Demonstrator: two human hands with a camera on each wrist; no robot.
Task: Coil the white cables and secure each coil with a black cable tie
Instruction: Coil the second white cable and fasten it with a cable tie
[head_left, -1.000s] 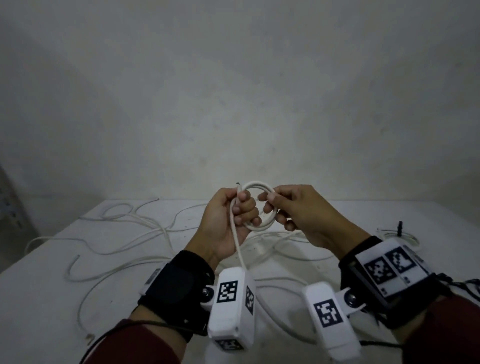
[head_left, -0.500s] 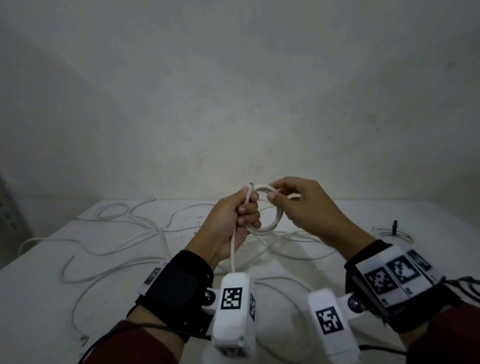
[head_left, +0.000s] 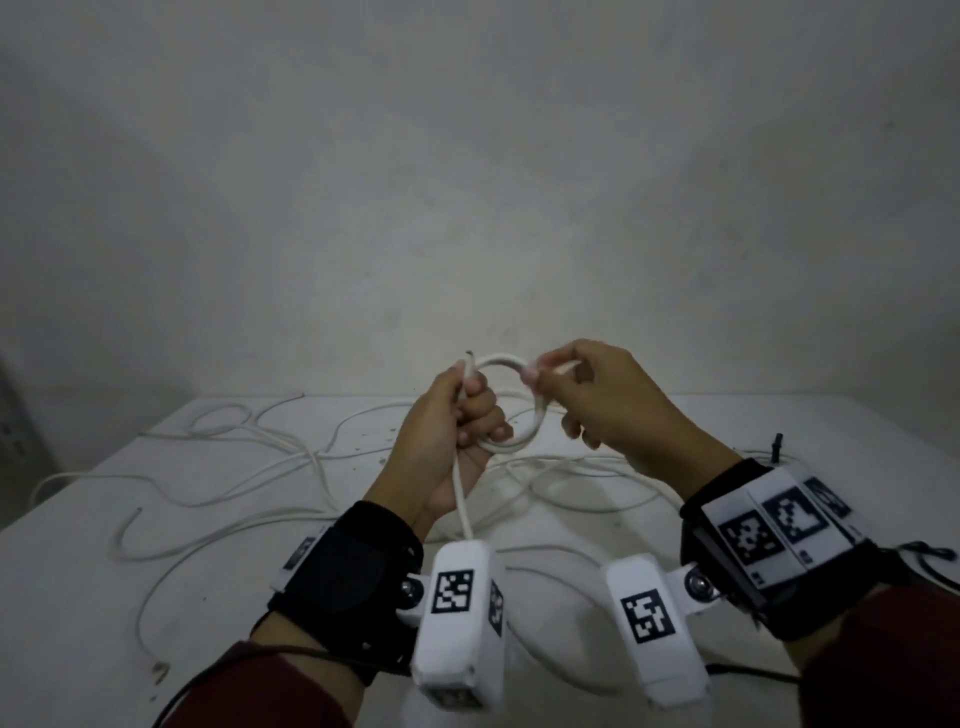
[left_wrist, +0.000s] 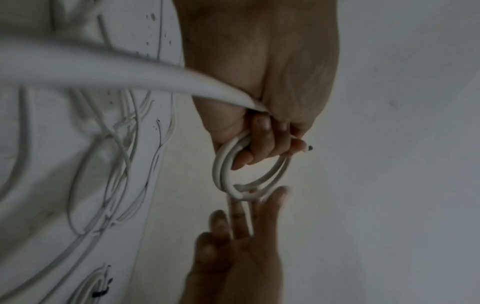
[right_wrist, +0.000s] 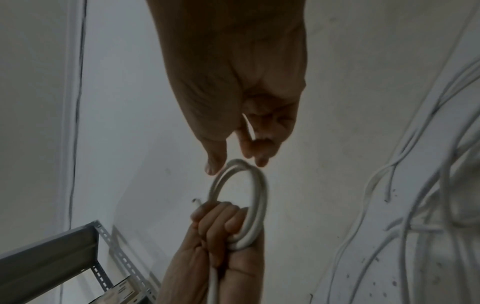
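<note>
Clearly, from the head view, the left hand (head_left: 451, 431) grips a small white cable coil (head_left: 511, 402) above the table (head_left: 78, 597), and the right hand (head_left: 597, 400) pinches its top. From the left wrist, curled fingers (left_wrist: 262, 144) clamp the coil. From the right wrist, thumb and fingertips (right_wrist: 261, 159) meet the loop.

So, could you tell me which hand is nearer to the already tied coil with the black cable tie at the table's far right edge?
Right. The right hand is raised just left of the tied white cable coil; the left hand is farther left, gripping the new coil.
</note>
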